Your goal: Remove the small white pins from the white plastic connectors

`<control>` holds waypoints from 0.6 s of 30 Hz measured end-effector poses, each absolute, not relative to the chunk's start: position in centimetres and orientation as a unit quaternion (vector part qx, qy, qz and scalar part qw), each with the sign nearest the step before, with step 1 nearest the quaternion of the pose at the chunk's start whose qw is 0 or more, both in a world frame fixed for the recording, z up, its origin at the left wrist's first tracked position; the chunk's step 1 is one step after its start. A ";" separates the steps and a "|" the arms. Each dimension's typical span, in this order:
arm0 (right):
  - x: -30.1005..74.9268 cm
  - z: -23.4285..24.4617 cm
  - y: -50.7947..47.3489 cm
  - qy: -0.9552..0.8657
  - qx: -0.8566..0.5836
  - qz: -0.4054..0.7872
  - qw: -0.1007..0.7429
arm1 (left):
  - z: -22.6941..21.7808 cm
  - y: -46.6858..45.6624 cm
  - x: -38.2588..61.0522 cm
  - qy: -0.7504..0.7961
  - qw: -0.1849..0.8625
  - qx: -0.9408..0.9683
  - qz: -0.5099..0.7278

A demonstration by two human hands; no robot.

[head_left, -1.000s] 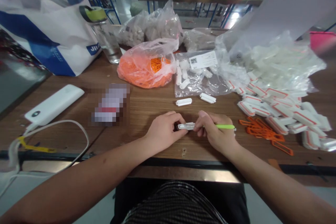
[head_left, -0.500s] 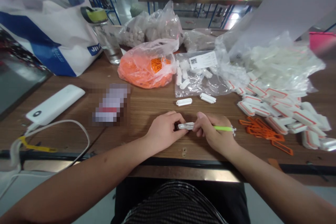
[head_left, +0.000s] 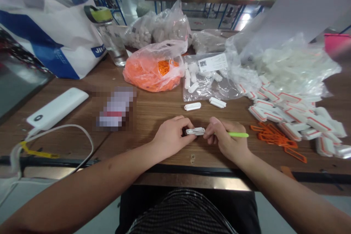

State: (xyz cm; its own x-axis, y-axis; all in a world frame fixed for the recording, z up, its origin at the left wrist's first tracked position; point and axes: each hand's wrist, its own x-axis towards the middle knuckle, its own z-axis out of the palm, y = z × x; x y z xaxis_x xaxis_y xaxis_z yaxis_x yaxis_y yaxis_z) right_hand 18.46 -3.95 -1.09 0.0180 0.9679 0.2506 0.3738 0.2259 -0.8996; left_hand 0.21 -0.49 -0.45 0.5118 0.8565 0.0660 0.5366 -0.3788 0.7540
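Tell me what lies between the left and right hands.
In the head view, a small white plastic part sits between the left hand and right hand, touching both.

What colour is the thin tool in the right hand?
Lime green, best seen in the head view, on the thin tool in the right hand.

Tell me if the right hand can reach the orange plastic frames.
Probably yes: the right hand lies close to the orange plastic frames, with only tabletop between, though it grips a green pen.
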 end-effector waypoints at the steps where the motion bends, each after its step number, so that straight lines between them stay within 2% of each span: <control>1: 18.5 -1.1 -3.9 -0.626 -0.537 0.313 0.471 | -0.4 -0.5 0.2 0.438 0.347 0.797 0.231; 10: 18.4 -1.0 -4.1 -0.677 -0.525 0.273 0.437 | -0.4 -0.5 0.2 0.442 0.345 0.795 0.230; 18: 18.3 -1.0 -3.9 -0.652 -0.539 0.289 0.448 | -0.4 -0.5 0.3 0.442 0.348 0.794 0.233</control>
State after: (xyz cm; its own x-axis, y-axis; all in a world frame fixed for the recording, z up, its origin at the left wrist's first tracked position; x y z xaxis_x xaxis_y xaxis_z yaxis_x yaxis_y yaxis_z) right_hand 18.33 -3.89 -1.00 -0.0174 0.9620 0.2725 0.4441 0.2517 -0.8599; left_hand 0.32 -0.47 -0.40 0.5017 0.8628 0.0620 0.5394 -0.3680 0.7574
